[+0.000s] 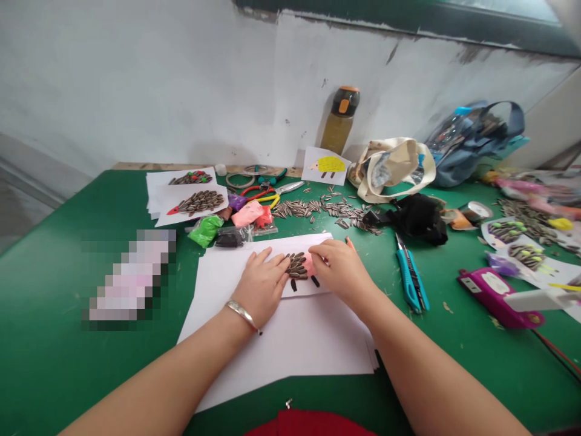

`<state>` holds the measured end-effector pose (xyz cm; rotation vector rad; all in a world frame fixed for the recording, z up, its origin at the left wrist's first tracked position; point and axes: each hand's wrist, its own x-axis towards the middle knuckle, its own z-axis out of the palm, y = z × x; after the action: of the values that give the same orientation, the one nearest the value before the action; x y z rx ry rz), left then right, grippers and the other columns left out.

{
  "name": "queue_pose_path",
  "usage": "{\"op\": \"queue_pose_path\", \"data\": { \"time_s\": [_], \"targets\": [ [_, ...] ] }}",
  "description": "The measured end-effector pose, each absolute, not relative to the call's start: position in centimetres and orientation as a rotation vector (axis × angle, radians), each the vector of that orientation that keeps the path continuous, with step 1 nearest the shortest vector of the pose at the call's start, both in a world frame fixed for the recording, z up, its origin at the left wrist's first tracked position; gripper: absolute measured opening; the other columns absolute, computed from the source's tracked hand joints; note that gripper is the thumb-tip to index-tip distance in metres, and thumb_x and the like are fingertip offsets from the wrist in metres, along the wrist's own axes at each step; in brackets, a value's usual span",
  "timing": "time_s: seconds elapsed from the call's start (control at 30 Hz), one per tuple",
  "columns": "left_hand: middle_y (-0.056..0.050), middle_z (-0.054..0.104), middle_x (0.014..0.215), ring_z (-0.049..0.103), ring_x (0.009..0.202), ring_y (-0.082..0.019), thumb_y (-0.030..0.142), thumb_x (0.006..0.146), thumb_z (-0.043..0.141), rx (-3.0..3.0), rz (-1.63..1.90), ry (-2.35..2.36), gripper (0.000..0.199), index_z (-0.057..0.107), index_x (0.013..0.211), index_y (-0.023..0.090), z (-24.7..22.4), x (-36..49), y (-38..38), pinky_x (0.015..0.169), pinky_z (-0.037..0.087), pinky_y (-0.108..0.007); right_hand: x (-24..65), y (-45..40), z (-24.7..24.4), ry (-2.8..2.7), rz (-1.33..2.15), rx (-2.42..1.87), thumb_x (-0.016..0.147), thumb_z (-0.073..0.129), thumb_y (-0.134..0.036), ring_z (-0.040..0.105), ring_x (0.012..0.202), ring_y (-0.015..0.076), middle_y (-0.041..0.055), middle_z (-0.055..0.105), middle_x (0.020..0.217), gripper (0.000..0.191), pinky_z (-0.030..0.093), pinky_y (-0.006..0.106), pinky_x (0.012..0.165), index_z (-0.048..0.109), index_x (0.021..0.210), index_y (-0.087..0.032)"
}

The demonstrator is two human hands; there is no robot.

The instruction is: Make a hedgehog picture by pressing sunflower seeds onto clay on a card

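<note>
My left hand (264,280), with a silver bangle at the wrist, lies with fingers stretched out on a small white card (313,287), its fingertips at the left edge of a hedgehog shape. That shape has overlapping striped sunflower seeds (297,266) on its back, pink clay (309,264) at the right and two short black legs. Over the pink clay, my right hand (340,264) has thumb and fingers pinched together; whatever is between them is hidden. Beneath the card is a stack of white paper (313,339).
Behind the card are bagged green clay (206,230), scissors (288,188) and loose seeds (336,209). Finished seed cards (188,206) lie back left. A blue utility knife (412,275) and a magenta glue gun (494,293) lie right. A bottle (340,121) stands by the wall.
</note>
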<state>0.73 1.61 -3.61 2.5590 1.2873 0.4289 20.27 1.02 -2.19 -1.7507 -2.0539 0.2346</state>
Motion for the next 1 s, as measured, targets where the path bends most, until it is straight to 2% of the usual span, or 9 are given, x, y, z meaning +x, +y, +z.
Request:
{"op": "queue_pose_path", "data": {
  "time_s": [0.2,0.33,0.4,0.5,0.67,0.87,1.0],
  "targets": [
    [-0.009,0.062,0.127,0.042,0.126,-0.033,0.022,0.096,0.038,2.532,0.414,1.274,0.039,0.051,0.132,0.015,-3.6,0.6,1.7,0.105,0.034,-0.056,20.5,1.2,-2.3,-2.051,0.292,-1.770,0.086,0.047,-0.016,0.055,0.075,0.0141,0.0020,0.065,0.079,0.025,0.031,0.028,0.073,0.071,0.079,-0.022],
    [-0.009,0.064,0.123,0.045,0.125,-0.032,0.019,0.095,0.038,2.562,0.434,1.278,0.036,0.057,0.125,0.017,-3.7,0.6,1.9,0.104,0.035,-0.055,20.7,1.3,-2.2,-1.996,0.322,-1.852,0.086,0.047,-0.018,0.057,0.079,0.0144,0.0011,0.066,0.082,0.025,0.033,0.028,0.079,0.071,0.079,-0.023],
    [-0.009,0.065,0.122,0.046,0.125,-0.032,0.018,0.094,0.039,2.566,0.436,1.289,0.035,0.060,0.123,0.018,-3.6,0.6,1.9,0.103,0.036,-0.055,20.8,1.9,-1.8,-1.984,0.317,-1.870,0.086,0.046,-0.018,0.058,0.081,0.0152,0.0017,0.067,0.084,0.026,0.035,0.027,0.077,0.072,0.084,-0.024],
    [-0.011,0.066,0.121,0.047,0.124,-0.032,0.016,0.094,0.039,2.570,0.442,1.300,0.035,0.062,0.120,0.017,-3.6,0.7,1.8,0.102,0.037,-0.056,21.2,3.8,-1.1,-2.058,0.255,-1.876,0.086,0.045,-0.018,0.058,0.082,0.0164,0.0041,0.068,0.088,0.029,0.037,0.025,0.071,0.073,0.088,-0.022],
    [-0.011,0.065,0.122,0.047,0.125,-0.032,0.018,0.094,0.040,2.520,0.489,1.299,0.034,0.061,0.121,0.017,-3.7,0.5,1.8,0.104,0.036,-0.056,21.9,8.3,-0.9,-2.083,0.024,-2.049,0.086,0.043,-0.017,0.058,0.087,0.0180,0.0062,0.069,0.090,0.031,0.037,0.026,0.073,0.074,0.090,-0.021],
    [-0.005,0.068,0.116,0.052,0.119,-0.025,0.020,0.095,0.034,2.437,0.601,1.241,0.037,0.063,0.118,0.018,-3.6,-0.4,2.4,0.106,0.041,-0.046,21.6,10.4,-2.3,-2.109,-0.028,-2.080,0.086,0.048,-0.023,0.058,0.084,0.0197,0.0089,0.067,0.089,0.025,0.037,0.028,0.069,0.073,0.084,-0.019],
    [-0.004,0.070,0.112,0.053,0.117,-0.024,0.021,0.094,0.035,2.419,0.604,1.232,0.036,0.064,0.115,0.018,-3.2,-0.6,2.6,0.106,0.042,-0.044,21.3,10.4,-2.7,-2.148,-0.034,-2.062,0.086,0.048,-0.021,0.058,0.087,0.0206,0.0100,0.067,0.090,0.025,0.038,0.028,0.071,0.073,0.083,-0.018]
  ]
}}
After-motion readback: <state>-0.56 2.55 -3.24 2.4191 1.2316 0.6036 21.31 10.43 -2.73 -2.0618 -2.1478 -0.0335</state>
